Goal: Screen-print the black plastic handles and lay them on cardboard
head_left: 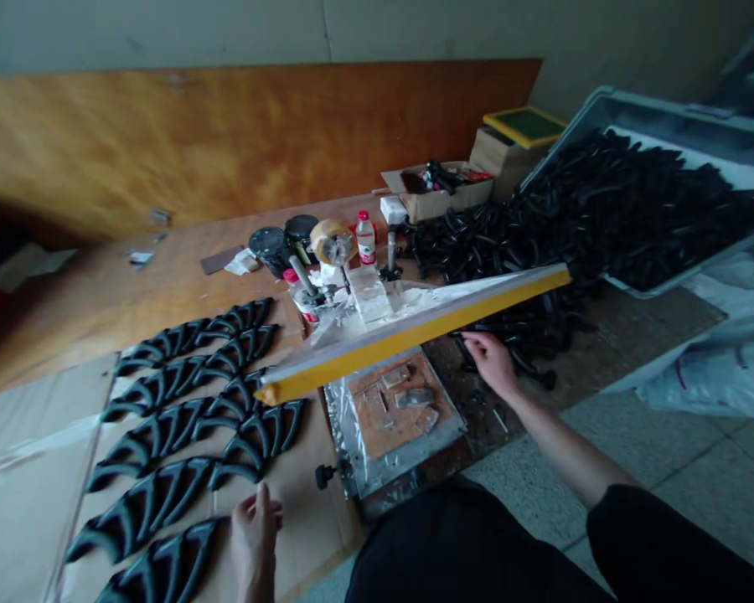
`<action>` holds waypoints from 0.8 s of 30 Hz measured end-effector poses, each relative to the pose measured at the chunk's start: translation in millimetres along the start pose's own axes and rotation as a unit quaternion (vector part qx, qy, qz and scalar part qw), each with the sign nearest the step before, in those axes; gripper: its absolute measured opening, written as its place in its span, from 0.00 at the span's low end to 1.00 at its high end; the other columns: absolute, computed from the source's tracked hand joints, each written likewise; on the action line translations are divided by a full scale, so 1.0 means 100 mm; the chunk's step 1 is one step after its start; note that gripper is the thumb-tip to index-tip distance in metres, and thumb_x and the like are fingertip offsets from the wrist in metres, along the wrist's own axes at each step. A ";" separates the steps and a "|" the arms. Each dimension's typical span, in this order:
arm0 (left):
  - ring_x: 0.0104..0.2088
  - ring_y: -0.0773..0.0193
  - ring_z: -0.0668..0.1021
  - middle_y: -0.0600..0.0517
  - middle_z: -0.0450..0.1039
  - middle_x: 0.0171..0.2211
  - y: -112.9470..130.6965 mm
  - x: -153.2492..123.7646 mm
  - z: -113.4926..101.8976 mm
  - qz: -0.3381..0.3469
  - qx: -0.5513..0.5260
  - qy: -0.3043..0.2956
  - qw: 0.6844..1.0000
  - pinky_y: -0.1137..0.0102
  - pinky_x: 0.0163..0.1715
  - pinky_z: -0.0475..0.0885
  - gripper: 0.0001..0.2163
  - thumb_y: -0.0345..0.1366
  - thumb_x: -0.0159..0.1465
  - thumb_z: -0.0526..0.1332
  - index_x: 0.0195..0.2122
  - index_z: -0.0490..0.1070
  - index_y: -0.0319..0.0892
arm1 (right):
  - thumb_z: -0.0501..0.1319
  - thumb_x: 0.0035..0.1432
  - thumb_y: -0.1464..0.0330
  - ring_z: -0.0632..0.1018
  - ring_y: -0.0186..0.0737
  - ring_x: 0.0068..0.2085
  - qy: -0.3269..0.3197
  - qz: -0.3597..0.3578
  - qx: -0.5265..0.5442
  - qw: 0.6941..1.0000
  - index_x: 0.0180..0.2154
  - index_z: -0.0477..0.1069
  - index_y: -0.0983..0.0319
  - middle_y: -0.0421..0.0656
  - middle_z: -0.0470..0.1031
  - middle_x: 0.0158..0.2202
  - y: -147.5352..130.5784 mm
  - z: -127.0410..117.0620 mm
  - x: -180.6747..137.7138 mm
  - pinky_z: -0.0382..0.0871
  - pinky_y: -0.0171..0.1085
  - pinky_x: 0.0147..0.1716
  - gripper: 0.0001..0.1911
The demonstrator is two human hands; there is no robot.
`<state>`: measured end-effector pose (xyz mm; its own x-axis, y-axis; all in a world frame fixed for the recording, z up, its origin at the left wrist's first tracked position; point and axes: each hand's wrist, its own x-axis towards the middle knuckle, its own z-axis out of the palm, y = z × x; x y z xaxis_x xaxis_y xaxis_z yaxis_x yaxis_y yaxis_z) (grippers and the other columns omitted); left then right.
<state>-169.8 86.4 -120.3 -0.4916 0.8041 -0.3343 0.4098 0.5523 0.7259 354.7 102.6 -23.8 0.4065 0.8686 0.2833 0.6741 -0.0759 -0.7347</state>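
Note:
My left hand (pixel 255 536) rests on the cardboard (pixel 31 469) at the near edge, fingers together, touching the end of a black curved plastic part (pixel 163 565) in the nearest row. My right hand (pixel 491 358) reaches under the raised yellow-framed printing screen (pixel 415 331) toward the pile of black curved parts (pixel 571 218); its fingers point into the pile and what they hold is hidden. Below the screen lies a foil-edged base plate (pixel 393 414) with small blocks on it.
Several rows of black parts (pixel 188 394) lie on the cardboard. Ink tins (pixel 282 241), a tape roll (pixel 332 241) and a small bottle (pixel 366 237) stand behind the screen. A grey tray (pixel 684 126) holds more black parts at the right. Cardboard boxes (pixel 440 194) sit at the back.

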 end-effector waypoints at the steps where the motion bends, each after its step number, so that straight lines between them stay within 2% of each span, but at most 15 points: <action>1: 0.15 0.62 0.72 0.52 0.72 0.18 0.05 -0.06 0.02 -0.021 -0.020 -0.004 1.000 0.67 0.17 0.70 0.25 0.61 0.53 0.57 0.29 0.67 0.41 | 0.54 0.62 0.57 0.77 0.45 0.45 0.068 0.038 -0.041 0.996 0.46 0.76 0.62 0.52 0.77 0.47 0.37 -0.32 -0.02 0.71 0.44 0.47 0.21; 3: 0.15 0.64 0.71 0.54 0.70 0.17 0.15 -0.18 0.08 -0.047 -0.052 -0.009 0.997 0.68 0.17 0.69 0.23 0.59 0.51 0.59 0.31 0.67 0.42 | 0.52 0.61 0.54 0.76 0.50 0.46 0.159 0.135 -0.108 0.972 0.47 0.76 0.66 0.55 0.77 0.46 1.08 -0.81 -0.14 0.70 0.48 0.47 0.26; 4: 0.16 0.64 0.71 0.56 0.70 0.17 0.20 -0.23 0.13 -0.047 -0.060 -0.001 0.997 0.69 0.17 0.69 0.23 0.58 0.51 0.60 0.33 0.67 0.42 | 0.51 0.61 0.52 0.76 0.52 0.46 0.200 0.193 -0.137 0.951 0.48 0.75 0.68 0.57 0.77 0.46 1.38 -0.96 -0.22 0.70 0.50 0.48 0.29; 6: 0.16 0.65 0.71 0.57 0.70 0.17 0.29 -0.33 0.23 -0.037 -0.073 0.013 0.997 0.70 0.17 0.68 0.23 0.57 0.51 0.60 0.36 0.66 0.43 | 0.48 0.61 0.50 0.74 0.55 0.51 0.234 0.266 -0.155 0.922 0.51 0.73 0.69 0.60 0.75 0.49 1.80 -1.05 -0.37 0.66 0.53 0.52 0.33; 8: 0.16 0.65 0.71 0.57 0.70 0.18 0.37 -0.43 0.33 -0.026 -0.087 0.014 0.996 0.71 0.17 0.68 0.24 0.57 0.51 0.60 0.38 0.66 0.43 | 0.46 0.61 0.48 0.69 0.56 0.57 0.223 0.284 -0.140 0.922 0.53 0.72 0.68 0.60 0.70 0.55 1.96 -0.89 -0.45 0.61 0.54 0.56 0.35; 10: 0.16 0.65 0.71 0.57 0.69 0.18 0.44 -0.52 0.42 -0.014 -0.097 0.012 0.995 0.70 0.17 0.68 0.25 0.57 0.51 0.60 0.39 0.66 0.42 | 0.46 0.61 0.46 0.63 0.55 0.62 0.207 0.280 -0.129 0.928 0.55 0.70 0.66 0.60 0.62 0.62 1.89 -0.61 -0.47 0.57 0.54 0.60 0.36; 12: 0.16 0.66 0.71 0.58 0.67 0.19 0.49 -0.59 0.48 -0.003 -0.091 0.013 0.996 0.70 0.17 0.68 0.25 0.57 0.51 0.60 0.40 0.67 0.41 | 0.47 0.60 0.45 0.55 0.58 0.67 0.204 0.296 -0.136 0.923 0.58 0.68 0.66 0.60 0.51 0.67 1.71 -0.35 -0.45 0.51 0.56 0.62 0.38; 14: 0.17 0.66 0.71 0.58 0.66 0.20 0.51 -0.63 0.51 0.001 -0.068 0.029 0.997 0.70 0.18 0.68 0.24 0.57 0.53 0.59 0.40 0.67 0.41 | 0.48 0.59 0.44 0.47 0.61 0.69 0.192 0.327 -0.134 0.916 0.61 0.65 0.66 0.60 0.41 0.70 1.51 -0.18 -0.43 0.47 0.58 0.63 0.40; 16: 0.17 0.66 0.71 0.58 0.66 0.21 0.50 -0.65 0.53 -0.001 -0.044 0.048 0.998 0.71 0.18 0.68 0.23 0.56 0.55 0.58 0.41 0.67 0.41 | 0.49 0.59 0.43 0.42 0.63 0.70 0.184 0.349 -0.116 0.911 0.62 0.62 0.67 0.60 0.36 0.71 1.36 -0.10 -0.42 0.47 0.58 0.63 0.42; 18: 0.17 0.67 0.71 0.57 0.66 0.22 0.48 -0.64 0.55 -0.002 -0.025 0.060 0.998 0.71 0.18 0.67 0.21 0.55 0.56 0.57 0.40 0.67 0.41 | 0.48 0.59 0.43 0.45 0.62 0.69 0.185 0.346 -0.101 0.914 0.63 0.60 0.68 0.62 0.40 0.70 1.27 -0.08 -0.42 0.50 0.57 0.62 0.43; 20: 0.17 0.67 0.71 0.57 0.66 0.22 0.47 -0.63 0.56 0.001 -0.010 0.066 0.998 0.71 0.18 0.67 0.21 0.54 0.57 0.57 0.40 0.68 0.41 | 0.48 0.61 0.46 0.54 0.59 0.67 0.173 0.313 -0.084 0.930 0.63 0.58 0.68 0.63 0.51 0.66 1.21 -0.09 -0.41 0.54 0.54 0.61 0.40; 22: 0.17 0.67 0.71 0.57 0.66 0.22 0.48 -0.64 0.57 0.005 -0.008 0.077 0.997 0.71 0.17 0.67 0.21 0.54 0.56 0.57 0.40 0.68 0.41 | 0.49 0.62 0.49 0.62 0.55 0.63 0.145 0.263 -0.070 0.951 0.63 0.57 0.67 0.61 0.60 0.61 1.17 -0.12 -0.36 0.58 0.50 0.58 0.37; 24: 0.18 0.67 0.70 0.57 0.65 0.23 0.51 -0.66 0.58 0.006 -0.017 0.090 0.996 0.71 0.17 0.67 0.20 0.53 0.56 0.57 0.40 0.69 0.41 | 0.52 0.61 0.52 0.67 0.53 0.58 0.109 0.231 -0.071 0.964 0.62 0.58 0.65 0.59 0.63 0.57 1.13 -0.18 -0.28 0.63 0.48 0.54 0.34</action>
<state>-72.0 73.9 -95.8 -0.6180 0.7562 -0.2150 0.3920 0.5334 0.7495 430.8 61.3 -103.9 0.7927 0.6044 0.0800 0.4618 -0.5096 -0.7260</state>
